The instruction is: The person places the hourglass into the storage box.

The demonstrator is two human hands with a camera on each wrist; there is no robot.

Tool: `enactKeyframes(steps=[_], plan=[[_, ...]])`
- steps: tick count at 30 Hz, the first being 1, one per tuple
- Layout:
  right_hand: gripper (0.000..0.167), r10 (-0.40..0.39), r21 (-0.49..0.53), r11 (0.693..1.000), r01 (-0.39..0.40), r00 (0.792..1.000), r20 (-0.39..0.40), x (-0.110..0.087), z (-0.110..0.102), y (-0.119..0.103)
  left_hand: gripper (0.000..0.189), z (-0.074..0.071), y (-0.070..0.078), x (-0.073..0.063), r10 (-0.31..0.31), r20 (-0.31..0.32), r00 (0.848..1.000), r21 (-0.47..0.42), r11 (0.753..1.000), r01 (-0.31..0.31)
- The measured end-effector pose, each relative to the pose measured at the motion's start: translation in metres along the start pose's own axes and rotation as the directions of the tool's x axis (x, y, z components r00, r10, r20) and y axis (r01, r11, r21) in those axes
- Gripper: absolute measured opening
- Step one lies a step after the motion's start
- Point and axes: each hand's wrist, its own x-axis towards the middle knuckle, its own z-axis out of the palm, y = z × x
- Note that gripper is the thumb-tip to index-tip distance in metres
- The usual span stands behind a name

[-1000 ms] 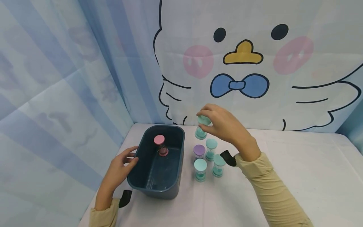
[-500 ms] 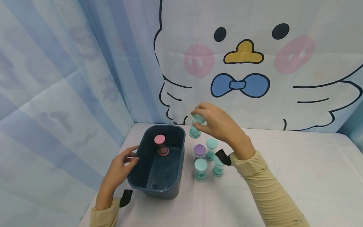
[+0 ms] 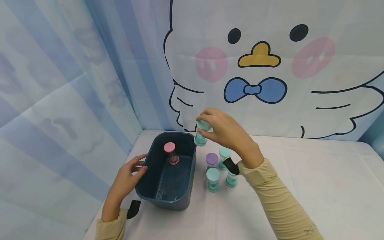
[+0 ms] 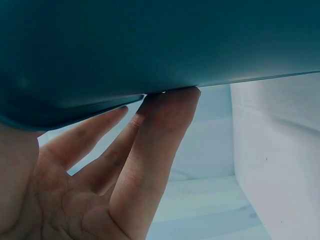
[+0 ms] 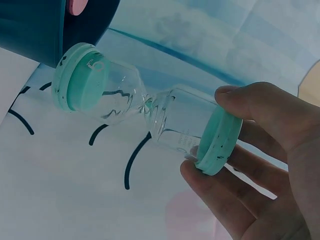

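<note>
My right hand (image 3: 224, 130) pinches a mint-green sand timer (image 3: 200, 139) by its top cap, thumb on one side and fingers on the other. The right wrist view shows the timer's (image 5: 120, 92) clear double bulb, with mint sand at the far cap. It hangs close beside the far right rim of a dark blue bin (image 3: 189, 196). My left hand (image 3: 127, 176) rests against the bin's left side, fingers fairly straight. In the left wrist view its fingertips touch the wall of the bin (image 4: 150, 45). Inside the bin stands a pink sand timer (image 3: 169, 147).
Right of the bin, a purple sand timer (image 3: 211, 158) and several mint ones stand on the white table (image 3: 315, 186): a front one (image 3: 213, 175), a back one (image 3: 224, 152) and one partly behind my wrist strap (image 3: 231, 180). A printed curtain (image 3: 210, 110) hangs behind.
My right hand has moved left with the mint sand timer, from behind the other timers to beside the bin's far right rim. The left hand and bin stay put.
</note>
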Motion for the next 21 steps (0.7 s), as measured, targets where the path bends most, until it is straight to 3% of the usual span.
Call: enactKeyframes(steps=[21], plan=[[0.030, -0.050, 0.009, 0.999, 0.050, 0.999, 0.008, 0.011, 0.020, -0.004, 0.046, 0.000, 0.001, 0.000, -0.007, -0.006, 1.000, 0.006, 1.000, 0.007]])
